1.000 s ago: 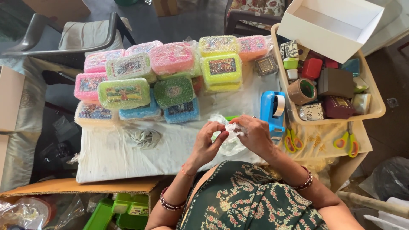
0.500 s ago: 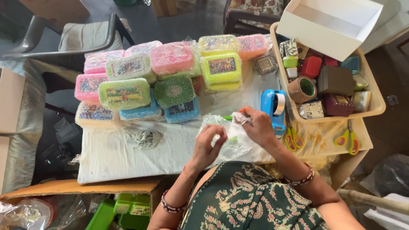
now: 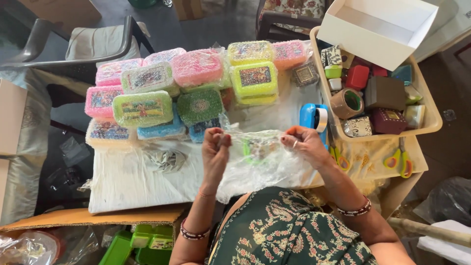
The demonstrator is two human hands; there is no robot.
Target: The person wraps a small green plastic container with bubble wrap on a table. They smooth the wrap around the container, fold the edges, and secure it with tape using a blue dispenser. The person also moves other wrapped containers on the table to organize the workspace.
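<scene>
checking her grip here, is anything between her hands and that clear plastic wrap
Nothing visible. The left hand and the right hand both pinch the top edge of the clear plastic wrap directly, stretched between them above the white-covered table.

Table w/ white cloth: stacked wrapped boxes, beige tray, blue tape dispenser, scissors.
</scene>
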